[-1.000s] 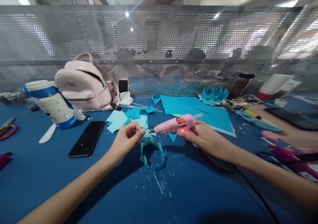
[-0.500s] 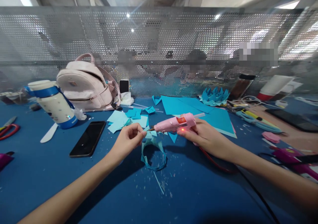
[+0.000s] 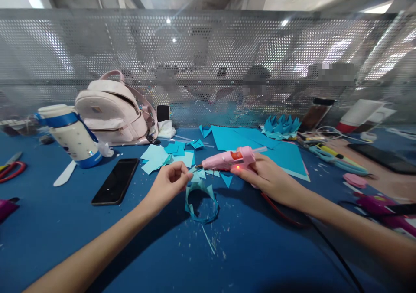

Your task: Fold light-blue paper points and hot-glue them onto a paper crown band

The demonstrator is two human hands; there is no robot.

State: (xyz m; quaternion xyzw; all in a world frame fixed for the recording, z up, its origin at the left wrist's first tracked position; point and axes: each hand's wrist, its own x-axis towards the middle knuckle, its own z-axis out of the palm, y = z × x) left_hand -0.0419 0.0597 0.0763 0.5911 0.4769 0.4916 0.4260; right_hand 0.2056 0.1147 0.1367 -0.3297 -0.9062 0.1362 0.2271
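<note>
My right hand [image 3: 269, 178] grips a pink hot glue gun [image 3: 227, 159] with a red light lit on its handle; its nozzle points left toward my other hand. My left hand [image 3: 169, 183] is pinched on a small light-blue paper piece [image 3: 194, 174] just in front of the nozzle. Below that piece a ring of folded blue paper [image 3: 200, 201] lies on the blue table [image 3: 130, 241]. The gun's dark cord [image 3: 286, 215] trails off to the right.
A black phone [image 3: 115, 181], a white-and-blue bottle [image 3: 69, 135] and a pink backpack [image 3: 113, 111] lie to the left. Cut blue squares [image 3: 165, 154], large blue sheets [image 3: 253, 143] and a folded paper flower [image 3: 281, 126] sit behind. Scissors [image 3: 338, 161] and another phone lie at right.
The glue gun has tilted slightly and its nozzle has stayed at the paper piece. My left hand has shifted a little right. The view has drifted slightly.
</note>
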